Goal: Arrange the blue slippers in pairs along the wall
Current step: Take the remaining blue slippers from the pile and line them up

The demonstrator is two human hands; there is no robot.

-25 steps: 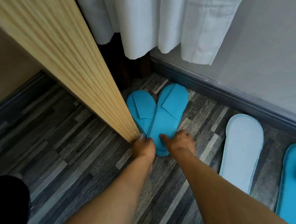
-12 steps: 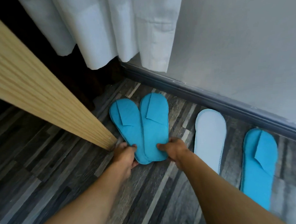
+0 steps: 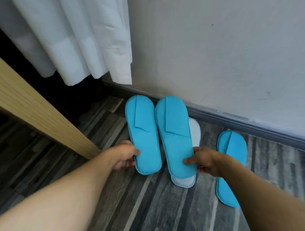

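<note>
- Along the pale grey wall [image 3: 219, 48] and its dark skirting, you keep toes pointed inward so pairs line up.
- A sole-up pale slipper [image 3: 194, 132] and a lone flat blue slipper [image 3: 231, 161] wait on the floor.
- Your left hand [image 3: 124, 156] pinches one flat blue felt slipper [image 3: 144, 137] at the heel; your right hand [image 3: 203, 160] pinches its mate [image 3: 175, 133], parallel, just apart.

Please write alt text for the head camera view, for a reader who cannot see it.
Each hand holds a blue slipper by its heel near the wall: left hand on the left slipper, right hand on the right slipper, which overlaps a pale upturned slipper. Another blue slipper lies further right on the wood-look floor.
</note>
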